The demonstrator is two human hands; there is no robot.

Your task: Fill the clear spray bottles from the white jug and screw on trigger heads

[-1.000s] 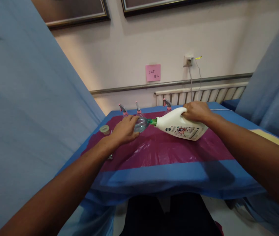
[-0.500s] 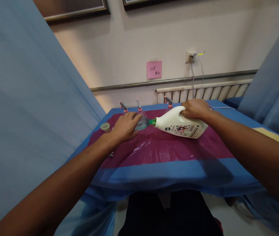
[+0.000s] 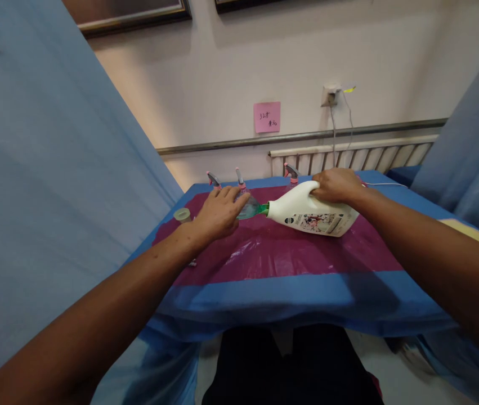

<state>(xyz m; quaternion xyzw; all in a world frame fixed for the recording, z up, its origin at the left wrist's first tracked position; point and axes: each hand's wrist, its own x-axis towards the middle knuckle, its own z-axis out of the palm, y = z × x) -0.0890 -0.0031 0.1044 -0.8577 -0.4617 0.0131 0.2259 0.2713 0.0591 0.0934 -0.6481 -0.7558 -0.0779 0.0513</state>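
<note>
My right hand (image 3: 335, 184) grips the handle of a large white detergent jug (image 3: 321, 214). The jug lies tilted low over the table, with its mouth to the left. A green spout (image 3: 263, 209) shows at the mouth. Right up against it is the narrow end of a clear, teal-tinted bottle (image 3: 248, 209). My left hand (image 3: 219, 212) is wrapped around the bottle's left part, which the fingers hide. Behind stand spray bottles with grey and pink triggers: one trigger (image 3: 213, 180) at the left, one (image 3: 240, 178) in the middle, another (image 3: 292, 172) behind the jug.
A small pale cup (image 3: 182, 215) stands left of my left hand. Purple plastic sheeting (image 3: 273, 259) covers part of the blue-draped table (image 3: 281, 292). A yellowish flat item (image 3: 475, 235) lies at the right edge. Blue curtains (image 3: 45, 146) flank the table; a radiator (image 3: 361, 157) stands behind.
The view has shifted slightly. Both hands, the jug and the clear bottle keep nearly the same positions against each other; the left fingers look a little more spread.
</note>
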